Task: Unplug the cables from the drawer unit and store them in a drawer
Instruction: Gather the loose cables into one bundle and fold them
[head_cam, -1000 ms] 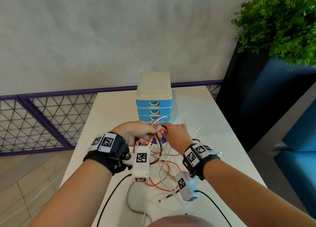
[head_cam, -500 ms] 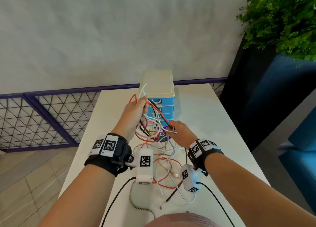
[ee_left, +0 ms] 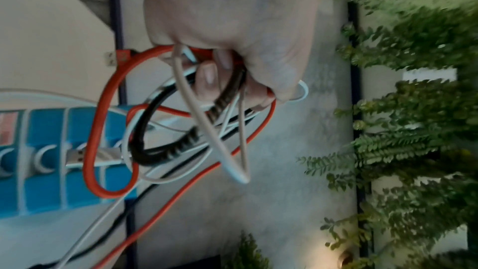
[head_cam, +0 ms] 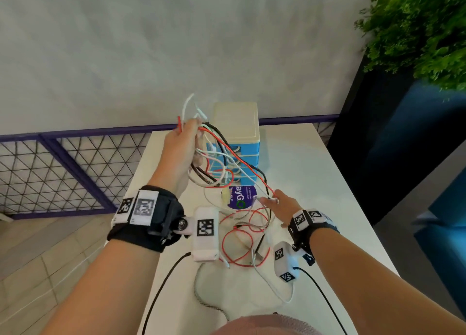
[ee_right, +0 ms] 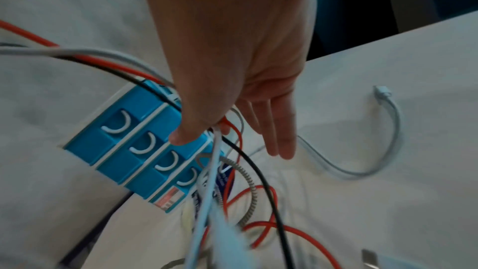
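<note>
Left hand [head_cam: 185, 143] raised higher gripping cables [head_cam: 219, 155] — right hand [head_cam: 280, 203] pinches strands before drawer unit [head_cam: 237, 130].

Drawer unit [head_cam: 235, 143] stood on table [head_cam: 315, 173] near its far edge, drawer fronts facing the person. Left hand [head_cam: 182, 145] was raised just left of the unit, cable bundle [head_cam: 214, 168] hanging before the drawers. Right hand [head_cam: 280, 205] lay nearer than the unit, to its right. Loose cables [head_cam: 242, 236] lay on the table before the unit. Plant [head_cam: 418, 32] stood right of the unit, beyond the table.
</note>
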A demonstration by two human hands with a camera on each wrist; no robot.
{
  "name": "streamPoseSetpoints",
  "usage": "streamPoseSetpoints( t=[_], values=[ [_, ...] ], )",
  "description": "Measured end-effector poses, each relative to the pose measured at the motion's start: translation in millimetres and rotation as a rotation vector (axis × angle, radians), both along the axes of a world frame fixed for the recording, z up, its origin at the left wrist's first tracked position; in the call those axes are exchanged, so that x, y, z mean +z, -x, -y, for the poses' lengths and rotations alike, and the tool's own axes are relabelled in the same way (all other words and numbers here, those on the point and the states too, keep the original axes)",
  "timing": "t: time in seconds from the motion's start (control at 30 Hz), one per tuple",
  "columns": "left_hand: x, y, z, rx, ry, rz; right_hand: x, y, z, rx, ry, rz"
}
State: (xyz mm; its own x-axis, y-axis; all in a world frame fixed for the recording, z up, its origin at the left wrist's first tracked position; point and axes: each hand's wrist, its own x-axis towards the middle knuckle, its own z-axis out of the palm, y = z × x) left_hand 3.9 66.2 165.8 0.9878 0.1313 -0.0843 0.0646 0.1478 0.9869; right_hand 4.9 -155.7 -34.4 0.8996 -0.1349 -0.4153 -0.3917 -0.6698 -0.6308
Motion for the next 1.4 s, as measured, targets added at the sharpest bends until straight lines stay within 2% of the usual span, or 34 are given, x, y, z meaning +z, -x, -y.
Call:
streamPoseSetpoints(
  t=[0.23, 0.37, 0.5, 0.6, 0.7, 0.83, 0.93, 1.0, 1.07, 1.17, 1.23, 1.4],
  values=[
    [13.6, 1.5, -10.9, 0.007, 0.022, 0.052, -7.0, 12.1, 13.2, -0.127, -0.033, -0.088],
    [16.2, 4.2, -8.6, 0.023, 0.034, 0.067, -10.6, 6.9, 14.4, -0.057, 0.14, -0.101],
    [9.4, 1.4, -12.6, 0.023, -0.206, 0.069, -9.1, 0.7, 8.4, -0.102, 0.099, -0.014],
    [1.4, 1.1, -18.2, -0.02, -0.371, 0.011, -1.0, -1.8, 3.8, 0.041, 0.15, -0.053],
    [-3.4, 1.4, -16.3, -0.095, -0.451, -0.017, 20.6, -7.0, 5.4, 0.244, 0.157, -0.2],
    [-3.5, 1.1, -6.3, -0.131, -0.499, -0.024, 75.9, -8.0, -5.3, 0.589, 0.299, -0.215],
    [-1.3, -0.6, -0.1, -0.155, -0.532, -0.014, 125.0, -2.8, -16.5, 0.698, 0.359, -0.169],
    [-0.3, -2.6, 3.3, -0.167, -0.546, 0.0, 147.3, -2.7, -22.8, 0.677, 0.238, -0.061],
    [0.3, -2.7, 6.9, -0.186, -0.545, -0.002, 157.5, -0.1, -37.7, 0.616, 0.025, 0.072],
    [5.1, -0.2, 10.4, -0.206, -0.5, -0.009, 139.2, -2.9, -61.7, 0.451, -0.203, 0.343],
    [13.8, 0.3, 8.1, -0.173, -0.448, 0.005, 116.8, -3.1, -65.0, 0.356, -0.204, 0.444],
    [45.9, 1.7, -9.2, 0.006, -0.206, 0.066, 52.7, 0.9, -46.8, 0.206, -0.127, 0.411]
  ],
)
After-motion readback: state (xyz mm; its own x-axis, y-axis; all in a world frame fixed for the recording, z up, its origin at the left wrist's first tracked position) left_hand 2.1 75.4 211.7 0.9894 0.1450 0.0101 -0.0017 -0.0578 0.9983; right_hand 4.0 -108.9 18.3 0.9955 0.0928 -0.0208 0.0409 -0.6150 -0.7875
